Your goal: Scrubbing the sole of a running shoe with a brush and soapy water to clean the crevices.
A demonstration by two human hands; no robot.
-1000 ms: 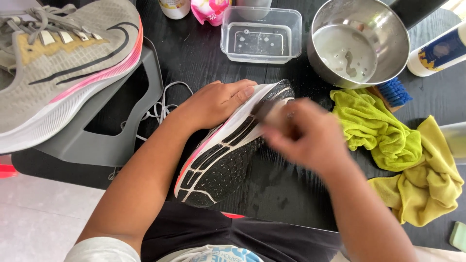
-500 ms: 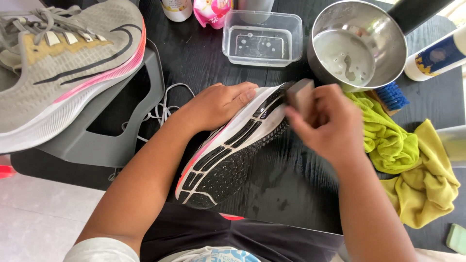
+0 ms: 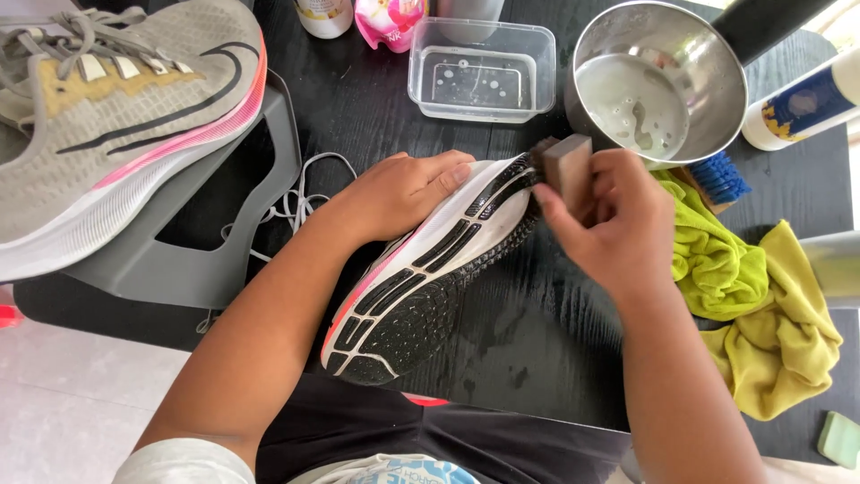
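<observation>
A running shoe (image 3: 430, 278) lies sole-up on a wet black worktop (image 3: 537, 350), nearest the viewer, its heel toward the person's lap and its toe pointing away. The left hand (image 3: 399, 193) presses down on the shoe's upper edge, fingers wrapped over the white midsole, a firm grip. At the toe of the shoe, the right hand (image 3: 609, 224) closes around a wooden-backed brush (image 3: 563, 166), bristles against the sole.

The worktop beside the shoe is wet, so the shoe may slide under the left hand, or the brush may skid off the toe and strike the steel pot (image 3: 658, 81) of cloudy water just beyond it.

The sole is black with white bars, pink along the edge, damp.

Right of the shoe lie yellow-green cloths (image 3: 752, 305). Beyond the toe sits a clear plastic tub (image 3: 484, 72). Left of it, a second grey shoe (image 3: 116, 116) rests on a grey stand (image 3: 215, 260).
</observation>
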